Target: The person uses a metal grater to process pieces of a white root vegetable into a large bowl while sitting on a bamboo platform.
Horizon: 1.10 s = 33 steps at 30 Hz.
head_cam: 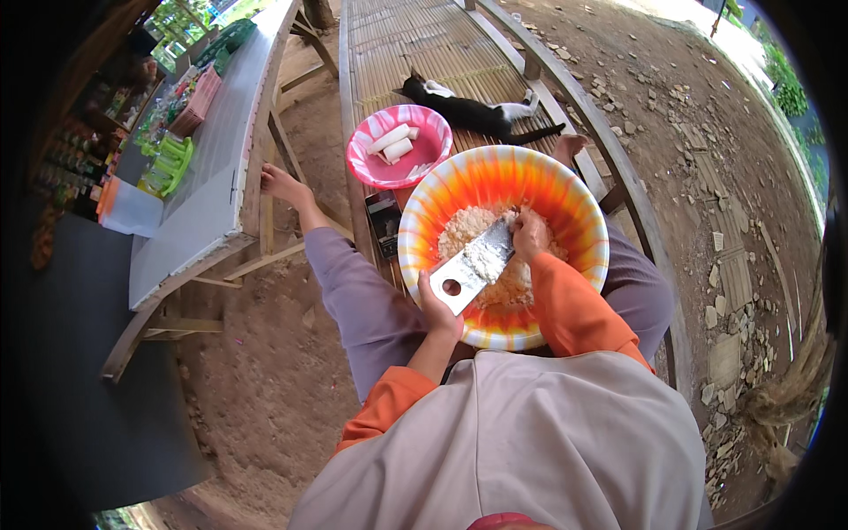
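My left hand [438, 308] grips the near end of a flat metal grater [454, 278], beside its round hole. The grater slants over a large orange, yellow and white plastic basin [503, 169] between my legs. White gratings [487, 258] cling to its upper face. My right hand [532, 235] is curled at the grater's far end; whether a piece is inside its fingers is hidden. Beneath lies a heap of pale grated root [467, 228], probably cassava. Beyond the basin, a pink and white bowl [434, 132] holds several peeled white root pieces [391, 142].
A black-and-white cat [470, 114] lies on the bamboo-slat bench [424, 40] past the bowls. A dark flat box [383, 222] rests beside my left knee. To the left stands a table [192, 218] with a pink basket [197, 99] and a plastic container [132, 207]. A wooden rail [623, 169] runs along the right.
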### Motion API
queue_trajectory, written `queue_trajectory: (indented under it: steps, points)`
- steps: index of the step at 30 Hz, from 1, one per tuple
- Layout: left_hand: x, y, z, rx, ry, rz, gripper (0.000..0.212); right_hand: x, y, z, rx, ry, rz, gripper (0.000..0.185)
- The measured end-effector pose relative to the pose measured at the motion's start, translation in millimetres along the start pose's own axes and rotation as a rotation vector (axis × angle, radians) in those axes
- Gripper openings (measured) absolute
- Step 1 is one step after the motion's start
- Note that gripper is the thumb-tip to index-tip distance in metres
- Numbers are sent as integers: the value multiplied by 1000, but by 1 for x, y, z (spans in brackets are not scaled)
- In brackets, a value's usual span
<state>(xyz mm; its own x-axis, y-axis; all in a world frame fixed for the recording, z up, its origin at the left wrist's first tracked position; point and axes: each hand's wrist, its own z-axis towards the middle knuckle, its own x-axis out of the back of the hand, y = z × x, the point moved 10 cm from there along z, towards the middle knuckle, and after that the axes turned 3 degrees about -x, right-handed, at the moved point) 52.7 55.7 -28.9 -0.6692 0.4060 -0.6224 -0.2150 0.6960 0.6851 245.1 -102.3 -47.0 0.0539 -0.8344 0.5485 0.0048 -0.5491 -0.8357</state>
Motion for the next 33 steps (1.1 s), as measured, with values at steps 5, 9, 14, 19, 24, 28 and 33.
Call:
queue_trajectory:
  steps: [5, 9, 14, 19, 24, 28, 33]
  points:
    - [-3, -3, 3, 8, -62, -10, 49, 0, -51, -47, 422, -37, -87, 6]
    - [-12, -4, -2, 53, -9, -6, 49, 7, 3, 7, 213, 85, -18, 11]
    - [-2, -1, 3, 0, -21, -25, 49, 2, -54, -50, 516, 44, -18, 6]
    - [-14, -4, -5, 69, -2, -12, 49, 2, 5, -1, 115, 33, -30, 6]
    - [0, 13, -2, -26, 30, -19, 50, -12, -53, -41, 310, -64, -129, 9]
    - [-8, -5, -1, 73, -18, -11, 50, 12, -45, -44, 369, 16, -127, 1]
    - [-11, 1, -2, 10, -18, 11, 49, -8, 16, 10, 129, 63, -91, 5]
